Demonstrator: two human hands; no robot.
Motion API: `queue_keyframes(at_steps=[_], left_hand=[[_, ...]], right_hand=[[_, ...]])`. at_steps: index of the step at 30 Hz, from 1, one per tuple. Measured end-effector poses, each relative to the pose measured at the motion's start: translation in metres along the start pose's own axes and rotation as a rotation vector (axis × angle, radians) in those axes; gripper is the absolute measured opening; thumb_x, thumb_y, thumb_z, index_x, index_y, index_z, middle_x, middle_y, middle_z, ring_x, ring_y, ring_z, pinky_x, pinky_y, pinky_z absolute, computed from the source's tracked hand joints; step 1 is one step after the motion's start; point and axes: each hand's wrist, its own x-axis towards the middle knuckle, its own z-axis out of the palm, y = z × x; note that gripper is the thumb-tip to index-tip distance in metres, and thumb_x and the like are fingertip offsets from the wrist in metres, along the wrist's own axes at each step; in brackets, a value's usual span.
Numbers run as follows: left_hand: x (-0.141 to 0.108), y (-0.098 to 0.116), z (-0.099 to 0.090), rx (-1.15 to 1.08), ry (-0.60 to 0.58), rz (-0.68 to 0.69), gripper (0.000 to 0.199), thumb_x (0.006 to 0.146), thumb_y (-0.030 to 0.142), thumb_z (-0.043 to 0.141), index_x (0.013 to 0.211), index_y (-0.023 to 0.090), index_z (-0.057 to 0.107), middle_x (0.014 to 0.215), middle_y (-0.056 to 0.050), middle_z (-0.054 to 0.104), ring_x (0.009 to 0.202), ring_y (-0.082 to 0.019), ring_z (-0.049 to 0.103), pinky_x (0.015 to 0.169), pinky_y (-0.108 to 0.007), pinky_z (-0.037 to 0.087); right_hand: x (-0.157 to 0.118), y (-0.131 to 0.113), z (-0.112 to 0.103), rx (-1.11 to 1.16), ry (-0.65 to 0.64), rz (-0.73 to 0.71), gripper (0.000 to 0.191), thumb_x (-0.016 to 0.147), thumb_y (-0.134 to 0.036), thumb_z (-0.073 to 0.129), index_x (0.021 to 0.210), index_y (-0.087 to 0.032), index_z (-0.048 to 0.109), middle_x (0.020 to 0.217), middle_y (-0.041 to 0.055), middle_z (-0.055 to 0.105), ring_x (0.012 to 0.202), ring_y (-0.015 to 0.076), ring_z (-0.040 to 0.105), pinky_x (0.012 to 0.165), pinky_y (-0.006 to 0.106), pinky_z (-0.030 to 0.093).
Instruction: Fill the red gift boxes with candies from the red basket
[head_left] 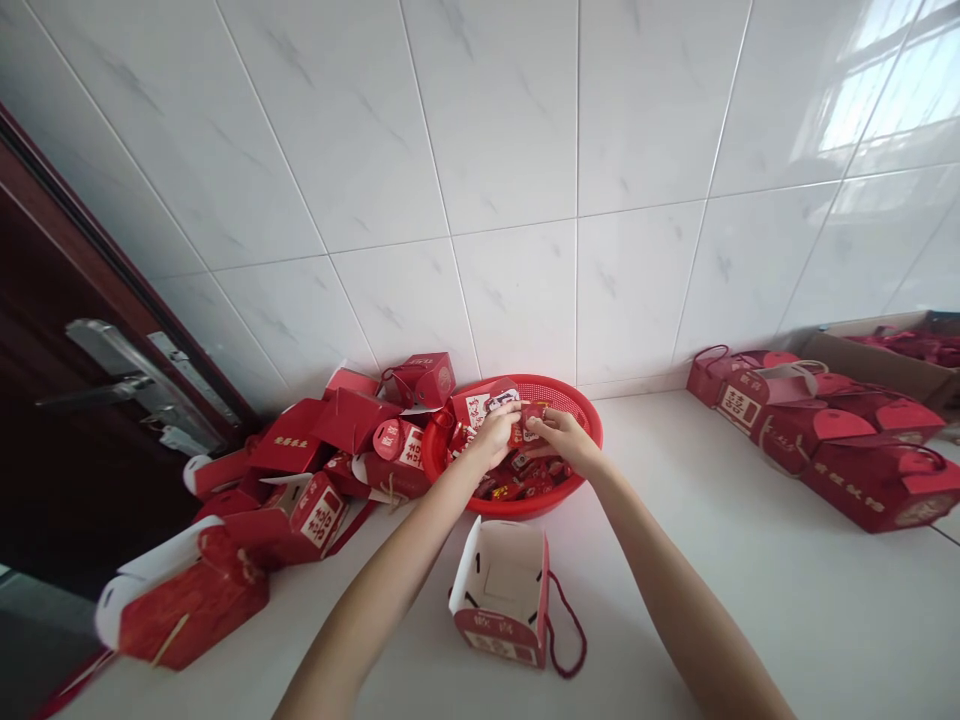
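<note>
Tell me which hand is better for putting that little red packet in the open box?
Probably the right hand: it seems to pinch the little red packet. The left hand is close, and either could probably reach the open box.

Here a slender left forearm [397, 565] is seen, bare and tapered, matched by an equally bare right forearm [664, 570]! Bare, too, are shown the left hand [496, 437] and right hand [568, 442].

Grey-veined white wall tiles [510, 150], window reflection [877, 95] upper right, dark red door [45, 310] left.
</note>
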Motion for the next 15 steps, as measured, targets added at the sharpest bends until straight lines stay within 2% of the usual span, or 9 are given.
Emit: queue_keyframes(at_steps=[3,5,10,15], left_hand=[[0.004,0.001,0.006,-0.027,0.015,0.000,0.023,0.084,0.007,0.056,0.101,0.016,0.070,0.089,-0.005,0.074,0.083,-0.017,0.072,0.078,-0.026,0.056],[0.005,0.003,0.010,-0.041,0.011,-0.013,0.020,0.089,0.018,0.057,0.104,0.015,0.069,0.095,-0.008,0.074,0.086,-0.019,0.072,0.080,-0.028,0.056],[-0.002,0.009,0.019,-0.040,0.014,-0.078,0.047,0.093,0.047,0.053,0.127,0.015,0.062,0.124,-0.014,0.068,0.106,-0.026,0.068,0.088,-0.034,0.055],[-0.011,0.020,0.031,0.105,-0.022,-0.066,0.056,0.094,0.050,0.049,0.142,0.022,0.053,0.153,-0.011,0.049,0.139,-0.027,0.047,0.107,-0.034,0.044]], right_hand=[[0.000,0.000,0.000,0.015,0.022,0.005,0.022,0.073,-0.032,0.081,0.083,-0.019,0.067,0.078,-0.0001,0.065,0.070,0.0160,0.068,0.066,0.030,0.065],[0.000,0.000,0.001,0.013,0.047,0.019,0.021,0.075,-0.032,0.080,0.080,-0.019,0.065,0.076,-0.0015,0.061,0.070,0.0155,0.067,0.069,0.032,0.065],[-0.002,-0.003,0.002,0.006,0.094,0.028,0.023,0.076,-0.033,0.077,0.073,-0.019,0.059,0.080,-0.0014,0.055,0.080,0.0163,0.065,0.073,0.032,0.065],[-0.001,-0.002,0.002,0.060,0.099,0.030,0.026,0.069,-0.028,0.082,0.083,-0.020,0.061,0.083,-0.0012,0.060,0.089,0.0188,0.065,0.077,0.035,0.064]])
